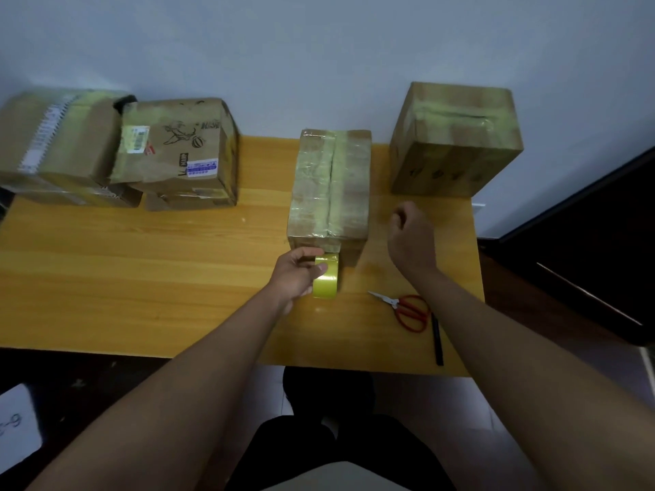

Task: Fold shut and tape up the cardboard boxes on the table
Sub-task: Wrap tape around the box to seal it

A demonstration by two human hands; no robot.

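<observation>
Nearest the camera, the left hand grips the yellow roll of packing tape, held against the near end of the long brown cardboard box at mid-table. To its right, the right hand hovers loosely curled, holding nothing, with the red-handled scissors lying nearer on the wooden table. Judging by this, a strip is being run down the box's end; next it likely needs cutting with those scissors.

A wooden table stands against a plain pale wall. The floor below is dark. A dark cabinet stands by the table's right edge.
</observation>
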